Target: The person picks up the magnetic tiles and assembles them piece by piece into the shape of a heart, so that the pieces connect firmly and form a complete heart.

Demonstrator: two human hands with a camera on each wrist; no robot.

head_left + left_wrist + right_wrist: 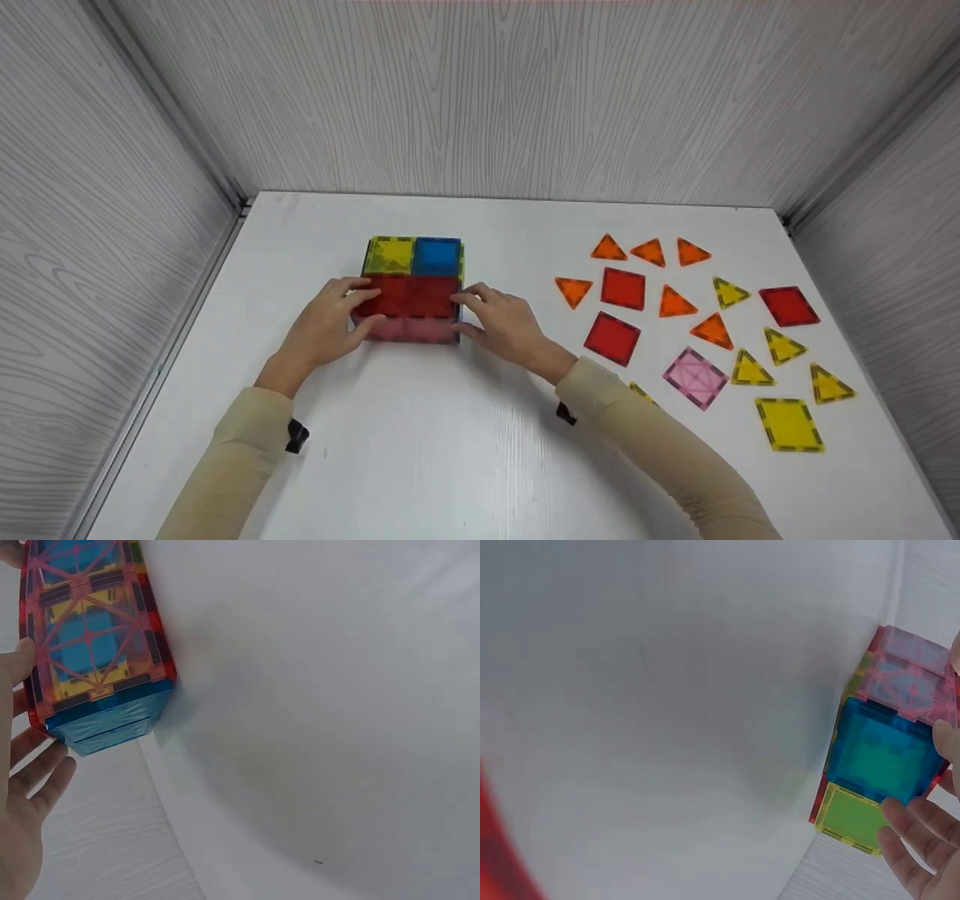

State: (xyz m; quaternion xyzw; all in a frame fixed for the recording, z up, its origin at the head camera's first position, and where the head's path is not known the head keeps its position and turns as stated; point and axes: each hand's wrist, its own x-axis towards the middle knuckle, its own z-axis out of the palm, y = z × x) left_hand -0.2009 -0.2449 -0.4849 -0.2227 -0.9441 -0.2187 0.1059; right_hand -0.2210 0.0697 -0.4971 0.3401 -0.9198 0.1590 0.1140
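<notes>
A box of see-through magnetic tiles [409, 296] stands on the white table between both hands. Its top shows a yellow and a blue tile at the back and two red ones nearer the front. Pink tiles [88, 637] form the near face. The left side has blue tiles [112, 724]; the right side shows a blue tile [885, 750] and a yellow-green one [853, 817]. My left hand [319, 322] grips the left front corner, thumb at the front. At the opposite corner, my right hand [506, 322] holds the box with thumb and fingers.
Loose tiles lie flat to the right: orange triangles [677, 301], yellow triangles [784, 346], red squares [613, 339], a pink square [696, 377] and a yellow square [790, 424]. One yellow piece is partly under the right sleeve [660, 435]. Panels with a wood-grain pattern [480, 97] enclose the table.
</notes>
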